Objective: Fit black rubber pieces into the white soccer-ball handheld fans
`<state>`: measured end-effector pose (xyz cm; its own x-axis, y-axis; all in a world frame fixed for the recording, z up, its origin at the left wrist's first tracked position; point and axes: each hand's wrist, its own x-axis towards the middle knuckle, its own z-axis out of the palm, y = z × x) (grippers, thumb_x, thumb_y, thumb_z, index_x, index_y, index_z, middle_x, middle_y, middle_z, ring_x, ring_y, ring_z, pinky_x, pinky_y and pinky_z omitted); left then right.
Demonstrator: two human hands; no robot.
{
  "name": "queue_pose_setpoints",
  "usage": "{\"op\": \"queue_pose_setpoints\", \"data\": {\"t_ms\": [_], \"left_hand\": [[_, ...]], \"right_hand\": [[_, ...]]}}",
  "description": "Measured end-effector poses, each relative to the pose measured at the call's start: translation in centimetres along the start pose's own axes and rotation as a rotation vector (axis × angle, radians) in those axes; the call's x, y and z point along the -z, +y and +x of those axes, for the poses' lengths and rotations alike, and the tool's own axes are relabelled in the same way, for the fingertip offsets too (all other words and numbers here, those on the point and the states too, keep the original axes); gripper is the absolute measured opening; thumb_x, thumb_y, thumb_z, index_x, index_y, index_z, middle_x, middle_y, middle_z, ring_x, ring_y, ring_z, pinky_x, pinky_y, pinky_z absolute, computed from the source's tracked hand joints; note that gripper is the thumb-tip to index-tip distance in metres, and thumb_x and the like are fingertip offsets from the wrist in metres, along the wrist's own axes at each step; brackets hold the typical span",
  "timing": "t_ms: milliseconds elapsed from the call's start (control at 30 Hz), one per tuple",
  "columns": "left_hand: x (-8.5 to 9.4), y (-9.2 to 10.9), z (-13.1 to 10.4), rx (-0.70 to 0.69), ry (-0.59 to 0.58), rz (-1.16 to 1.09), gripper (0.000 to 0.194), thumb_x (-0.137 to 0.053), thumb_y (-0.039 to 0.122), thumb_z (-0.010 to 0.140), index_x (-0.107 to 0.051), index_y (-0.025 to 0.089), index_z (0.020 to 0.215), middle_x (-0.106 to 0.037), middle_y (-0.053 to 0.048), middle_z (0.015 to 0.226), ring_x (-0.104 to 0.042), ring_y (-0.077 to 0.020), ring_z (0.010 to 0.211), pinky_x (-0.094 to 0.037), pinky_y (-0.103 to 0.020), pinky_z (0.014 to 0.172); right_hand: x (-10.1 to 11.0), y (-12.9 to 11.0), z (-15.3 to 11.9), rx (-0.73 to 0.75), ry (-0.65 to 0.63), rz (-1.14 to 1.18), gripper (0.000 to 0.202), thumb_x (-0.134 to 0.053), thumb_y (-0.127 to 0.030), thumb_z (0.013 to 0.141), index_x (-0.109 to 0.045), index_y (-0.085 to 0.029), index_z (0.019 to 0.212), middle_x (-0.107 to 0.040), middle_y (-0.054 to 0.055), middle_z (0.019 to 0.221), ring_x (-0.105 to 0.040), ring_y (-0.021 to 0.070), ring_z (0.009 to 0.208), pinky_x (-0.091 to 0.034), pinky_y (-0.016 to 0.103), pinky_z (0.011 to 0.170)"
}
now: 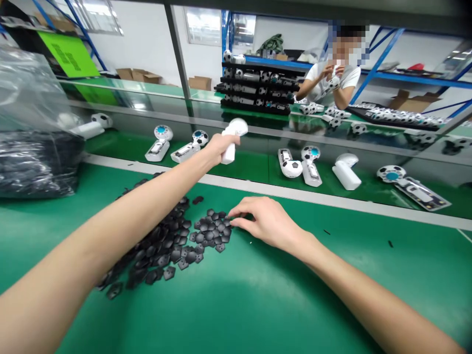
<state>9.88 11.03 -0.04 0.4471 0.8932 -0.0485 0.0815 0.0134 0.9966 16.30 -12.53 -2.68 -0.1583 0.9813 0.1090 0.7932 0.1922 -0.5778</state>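
Observation:
My left hand reaches over the green conveyor belt, its fingers wrapped around a white plastic housing with a rounded head and a straight handle. At the right edge of a small cluster of black pentagon pieces, my right hand has thumb and forefinger nearly together. A black pentagon piece sits at those fingertips, partly hidden by them. Left of the cluster, a larger heap of black pentagon pieces spreads over the green table, partly behind my left forearm.
Football-patterned devices with white handles lie along the belt. A clear plastic bag holding black pieces stands at left. Across the belt, a co-worker handles a similar device beside stacked black trays.

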Motion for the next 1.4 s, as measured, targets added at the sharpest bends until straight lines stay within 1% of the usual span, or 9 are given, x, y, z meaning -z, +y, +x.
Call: {"op": "queue_pose_setpoints", "data": {"t_ms": [167,300,500,733,867,1000,1167,1267,1400], "left_hand": [[2.1,3.0,-6.0,-0.048,-0.023,-0.169,0.031,-0.085,0.026,0.07,-0.063,0.016,0.09,-0.052,0.003,0.064,-0.046,-0.011,0.052,-0.036,-0.028,0.048],[3.4,4.3,-9.8,-0.099,-0.103,-0.267,0.033,-0.091,0.024,0.069,-0.064,0.015,0.086,-0.056,0.002,0.07,-0.053,-0.0115,0.059,-0.044,-0.027,0.051],[4.1,4.0,-12.9,-0.128,-0.151,-0.291,0.03,-0.088,0.021,0.072,-0.069,0.01,0.092,-0.061,-0.002,0.076,-0.058,-0.013,0.066,-0.053,-0.027,0.062],[4.0,3.8,-14.3,-0.13,-0.19,-0.306,0.032,-0.09,0.023,0.071,-0.071,0.012,0.095,-0.064,-0.003,0.08,-0.058,-0.0131,0.068,-0.052,-0.028,0.063],[4.1,3.5,-14.6,-0.069,-0.208,-0.347,0.034,-0.091,0.022,0.07,-0.068,0.014,0.094,-0.063,-0.001,0.08,-0.058,-0.013,0.068,-0.048,-0.027,0.061],[4.3,3.0,-14.2,-0.079,-0.196,-0.409,0.036,-0.088,0.016,0.071,-0.066,0.015,0.099,-0.065,0.0,0.083,-0.059,-0.0126,0.071,-0.052,-0.029,0.069],[4.5,2.6,-13.8,-0.081,-0.197,-0.406,0.033,-0.082,0.012,0.068,-0.065,0.015,0.095,-0.067,-0.001,0.08,-0.061,-0.0138,0.07,-0.052,-0.031,0.072],[4.6,2.6,-13.8,-0.105,-0.183,-0.35,0.034,-0.082,0.014,0.068,-0.066,0.016,0.098,-0.067,-0.001,0.081,-0.062,-0.0145,0.071,-0.052,-0.031,0.07],[4.6,2.5,-13.9,-0.129,-0.159,-0.266,0.047,-0.095,0.021,0.065,-0.067,0.016,0.103,-0.068,-0.001,0.086,-0.059,-0.0126,0.067,-0.051,-0.028,0.063]], "right_hand": [[-0.6,-0.1,0.8,0.05,-0.027,-0.093,0.013,-0.075,-0.028,0.102,-0.083,-0.026,0.112,-0.079,0.005,0.113,-0.069,0.0272,0.108,-0.049,0.037,0.084],[-0.7,-0.3,1.1,0.047,-0.074,-0.126,0.009,-0.079,-0.027,0.099,-0.082,-0.025,0.107,-0.078,0.006,0.111,-0.067,0.0283,0.108,-0.049,0.038,0.084],[-0.4,-0.4,1.0,-0.01,-0.072,-0.071,0.008,-0.085,-0.022,0.094,-0.081,-0.022,0.101,-0.079,0.004,0.103,-0.067,0.0238,0.096,-0.046,0.035,0.079],[-0.4,-0.2,1.1,-0.05,-0.063,0.028,0.007,-0.084,-0.016,0.092,-0.079,-0.022,0.092,-0.078,0.002,0.091,-0.065,0.0187,0.081,-0.043,0.031,0.073],[-0.1,-0.2,1.1,-0.063,-0.069,0.055,0.01,-0.084,-0.018,0.091,-0.076,-0.02,0.086,-0.077,0.001,0.087,-0.065,0.0179,0.079,-0.042,0.03,0.071],[0.6,-0.2,0.8,-0.072,-0.06,0.253,0.014,-0.081,-0.026,0.094,-0.073,-0.02,0.084,-0.074,-0.001,0.078,-0.064,0.0154,0.069,-0.044,0.029,0.067],[0.8,-0.7,0.7,0.015,0.112,0.459,0.013,-0.077,-0.035,0.095,-0.077,-0.024,0.102,-0.08,0.004,0.098,-0.072,0.0214,0.087,-0.055,0.034,0.079],[1.2,-1.3,0.7,0.019,0.204,0.536,0.01,-0.077,-0.034,0.093,-0.08,-0.024,0.093,-0.081,0.003,0.095,-0.074,0.0223,0.087,-0.058,0.037,0.085],[2.4,-1.9,0.8,-0.039,0.365,0.657,0.012,-0.084,-0.035,0.086,-0.081,-0.023,0.085,-0.08,0.002,0.086,-0.071,0.0191,0.076,-0.059,0.034,0.077]]}}
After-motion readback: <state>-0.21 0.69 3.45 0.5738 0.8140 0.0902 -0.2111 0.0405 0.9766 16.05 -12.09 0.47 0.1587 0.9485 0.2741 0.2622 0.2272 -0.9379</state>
